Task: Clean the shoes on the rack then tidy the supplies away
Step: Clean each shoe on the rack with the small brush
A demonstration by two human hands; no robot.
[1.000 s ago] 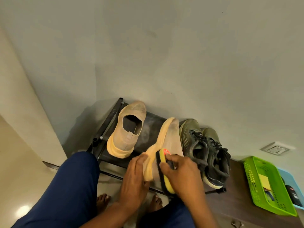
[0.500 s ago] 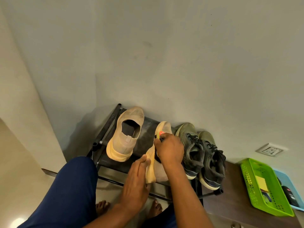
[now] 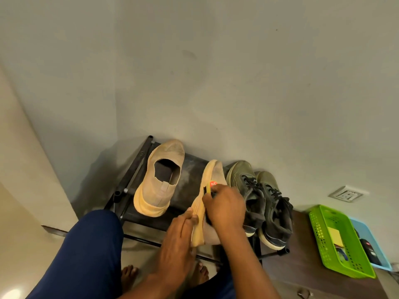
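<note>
right hand (image 3: pixel 224 209) and brush (image 3: pixel 208 188) slid from heel up the tipped beige shoe (image 3: pixel 212 203), partway back

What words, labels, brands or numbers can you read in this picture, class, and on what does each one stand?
Nothing here can be read for certain.
Red round sticker on the brush in the right hand: white marks, too blurred to read.
Black item in the blue basket: a red mark, too small to read.
Tan shoes, dark sneakers, green basket and wall socket: no text visible.
</note>
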